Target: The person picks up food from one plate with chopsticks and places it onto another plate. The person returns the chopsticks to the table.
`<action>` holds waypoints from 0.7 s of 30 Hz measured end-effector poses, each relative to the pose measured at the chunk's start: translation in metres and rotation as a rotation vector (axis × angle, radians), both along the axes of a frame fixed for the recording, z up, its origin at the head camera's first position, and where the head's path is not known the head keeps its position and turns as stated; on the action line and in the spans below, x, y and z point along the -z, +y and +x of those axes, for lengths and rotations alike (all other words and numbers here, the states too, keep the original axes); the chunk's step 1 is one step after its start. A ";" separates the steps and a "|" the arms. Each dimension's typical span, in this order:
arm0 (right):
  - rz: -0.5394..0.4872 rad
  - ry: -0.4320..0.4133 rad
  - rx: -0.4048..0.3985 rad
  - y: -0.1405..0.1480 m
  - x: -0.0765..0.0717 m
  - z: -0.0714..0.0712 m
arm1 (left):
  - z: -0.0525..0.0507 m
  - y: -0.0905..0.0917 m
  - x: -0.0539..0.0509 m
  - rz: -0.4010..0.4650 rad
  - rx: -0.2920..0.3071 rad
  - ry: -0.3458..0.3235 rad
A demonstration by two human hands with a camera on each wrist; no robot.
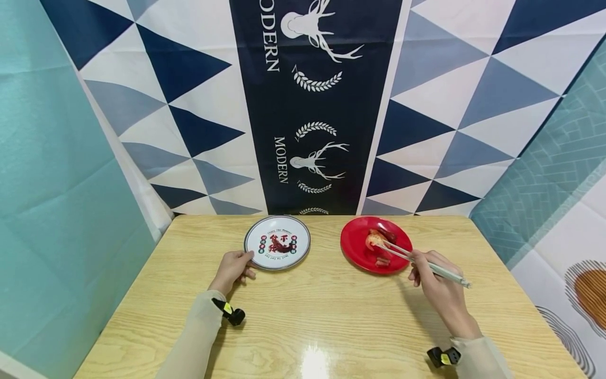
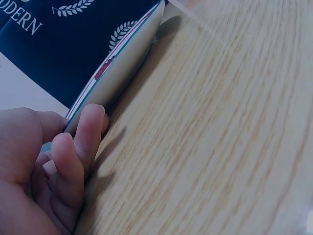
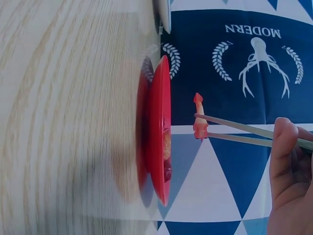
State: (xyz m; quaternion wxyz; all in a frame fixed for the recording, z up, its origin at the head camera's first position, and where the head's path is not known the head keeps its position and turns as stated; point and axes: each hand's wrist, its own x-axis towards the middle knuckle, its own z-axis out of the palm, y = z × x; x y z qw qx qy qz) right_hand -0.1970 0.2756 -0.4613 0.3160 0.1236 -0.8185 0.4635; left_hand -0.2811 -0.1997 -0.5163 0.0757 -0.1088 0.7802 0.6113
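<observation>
My left hand (image 1: 234, 269) grips the near-left rim of a round white plate (image 1: 295, 258), thumb on top and fingers at the edge. The plate has a dark rim line, printed characters and a dark red shape in its middle; whether that shape is printed or lying there I cannot tell. In my right hand (image 1: 437, 281) is a pair of pale green-handled chopsticks (image 3: 239, 139). Their tips pinch a red-and-cream piece of food (image 3: 200, 122), raised above the red plate (image 1: 352, 247). Dark red pieces (image 1: 389, 236) and pinkish pieces (image 1: 382, 261) lie on that plate.
Both plates stand near the back edge of a wood-grain table (image 1: 303, 310). Behind it hangs a patterned cloth (image 1: 312, 105) with triangles and deer heads. Blue-green panels flank the left (image 1: 71, 200) and right sides. A black strap device (image 1: 232, 314) sits on each wrist.
</observation>
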 end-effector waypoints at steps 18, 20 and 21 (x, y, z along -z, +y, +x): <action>-0.036 0.005 0.004 0.006 -0.005 0.006 | -0.001 -0.001 0.000 0.009 0.006 -0.009; -0.035 0.001 0.006 0.007 -0.005 0.007 | -0.002 -0.001 0.002 0.006 0.005 -0.014; -0.030 -0.001 0.010 0.008 -0.005 0.008 | -0.002 -0.001 0.002 0.005 0.005 -0.015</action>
